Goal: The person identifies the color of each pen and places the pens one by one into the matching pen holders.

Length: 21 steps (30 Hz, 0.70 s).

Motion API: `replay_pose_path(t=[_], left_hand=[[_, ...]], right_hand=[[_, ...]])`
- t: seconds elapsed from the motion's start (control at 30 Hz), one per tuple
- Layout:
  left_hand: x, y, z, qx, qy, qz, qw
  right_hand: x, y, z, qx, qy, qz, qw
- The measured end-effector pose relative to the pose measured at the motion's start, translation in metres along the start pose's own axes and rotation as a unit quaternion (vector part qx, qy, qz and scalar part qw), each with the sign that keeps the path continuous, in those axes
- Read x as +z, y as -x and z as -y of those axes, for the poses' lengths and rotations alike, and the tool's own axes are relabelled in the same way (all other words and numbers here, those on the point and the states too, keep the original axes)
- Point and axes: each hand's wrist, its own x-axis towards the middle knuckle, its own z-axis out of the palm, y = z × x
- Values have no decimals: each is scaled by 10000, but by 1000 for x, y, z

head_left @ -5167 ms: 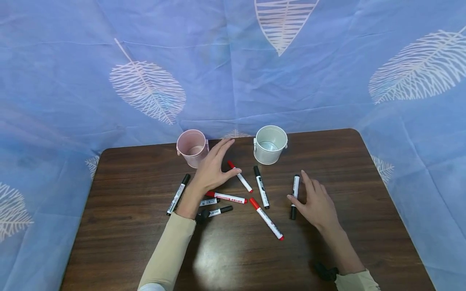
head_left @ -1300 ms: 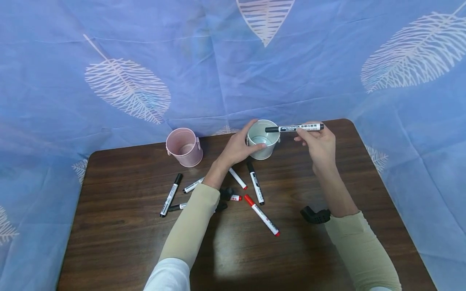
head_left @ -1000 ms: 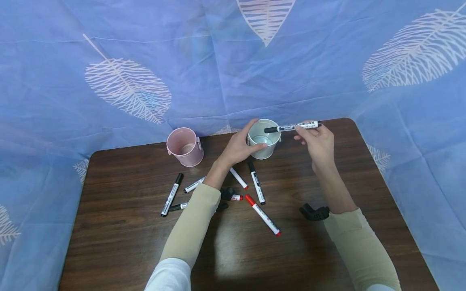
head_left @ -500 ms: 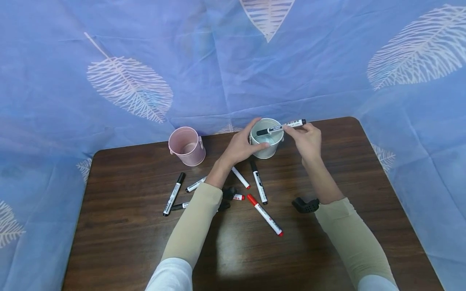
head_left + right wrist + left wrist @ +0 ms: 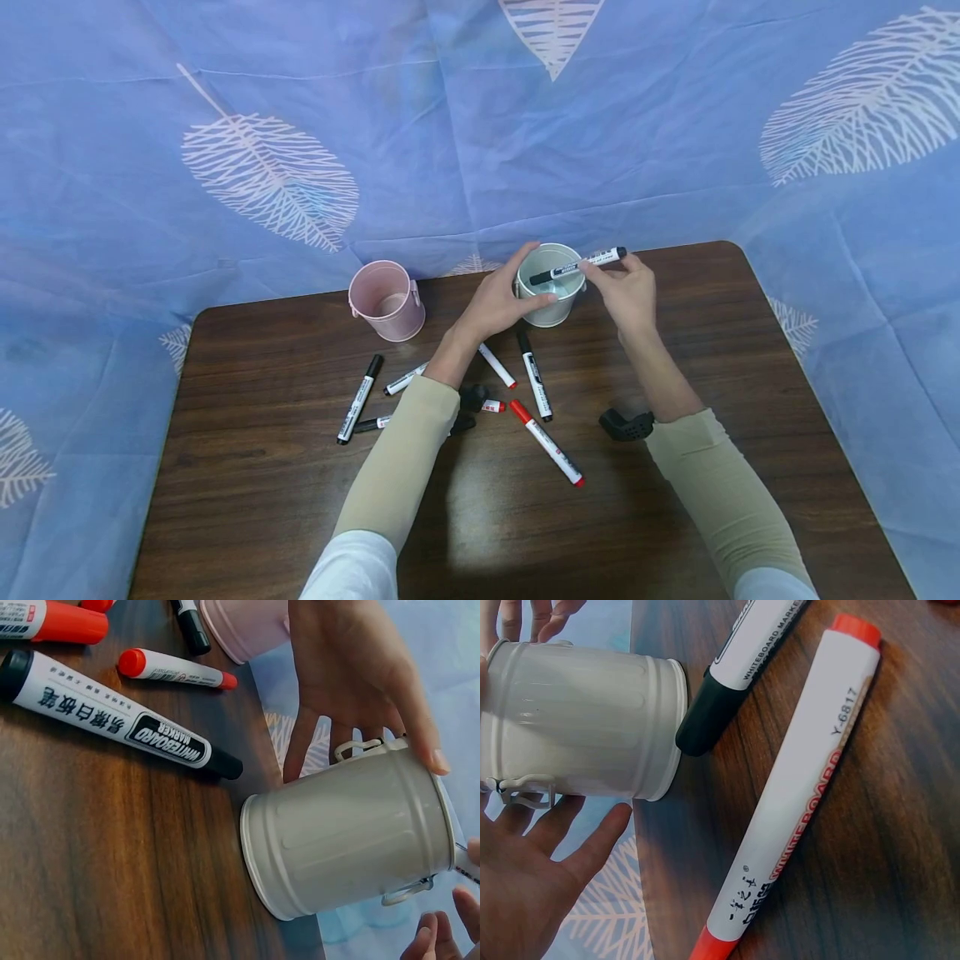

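My right hand [image 5: 628, 293] pinches a black-capped whiteboard marker [image 5: 573, 267] by its rear part. The marker slants over the mouth of a pale mint-white bucket [image 5: 553, 313], its black cap inside the rim. My left hand [image 5: 491, 304] holds the bucket from the left, thumb at the near rim and fingers round the far side. In the right wrist view the left thumb lies on the bucket's [image 5: 345, 832] rim, and only a bit of the held marker [image 5: 466, 862] shows past it. The left wrist view shows the bucket [image 5: 585, 720] beside the left hand [image 5: 525, 877].
A pink bucket [image 5: 387, 302] stands to the left. Several markers lie on the brown table [image 5: 247, 467]: a red-capped marker [image 5: 547, 443], a black-capped marker [image 5: 534, 375], another black-capped marker [image 5: 360, 400], and others partly under the left forearm. A blue leaf-print cloth [image 5: 420, 150] hangs behind.
The right hand has picked up the black-capped marker from the table's right and carried it leftward over the mint-white bucket. The left hand moved from near the pink bucket to hold the mint-white one.
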Motion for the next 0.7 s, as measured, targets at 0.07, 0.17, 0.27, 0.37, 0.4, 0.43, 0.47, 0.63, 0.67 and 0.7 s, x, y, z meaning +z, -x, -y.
replay_pose_path(t=[0.07, 0.17, 0.27, 0.37, 0.4, 0.43, 0.47, 0.63, 0.67, 0.7], left_hand=[[0, 0, 0, -14, 18, 10, 10000], [0, 0, 0, -26, 66, 14, 10000], [-1, -1, 0, -18, 92, 15, 10000], [-1, 0, -1, 8, 92, 21, 10000], [-1, 0, -1, 17, 103, 25, 9999], [-1, 0, -1, 17, 122, 27, 9999], [-1, 0, -1, 12, 134, 32, 9999], [0, 0, -1, -44, 207, 41, 9998], [0, 0, -1, -49, 207, 40, 9998], [1, -1, -1, -50, 217, 54, 9997]], right_hand=[[-1, 0, -2, -111, 157, 41, 9998], [-3, 2, -4, -258, 299, 101, 9992], [-6, 3, -7, -301, 279, 177, 9990], [-9, 6, -8, -273, 353, 229, 9987], [-10, 7, -8, -258, 411, 233, 9986], [-10, 8, -9, -251, 473, 232, 9983], [-11, 10, -9, -249, 531, 223, 9980], [-13, 17, -11, -388, 658, 215, 9968], [-13, 19, -12, -431, 672, 220, 9966], [-14, 21, -14, -463, 702, 221, 9962]])
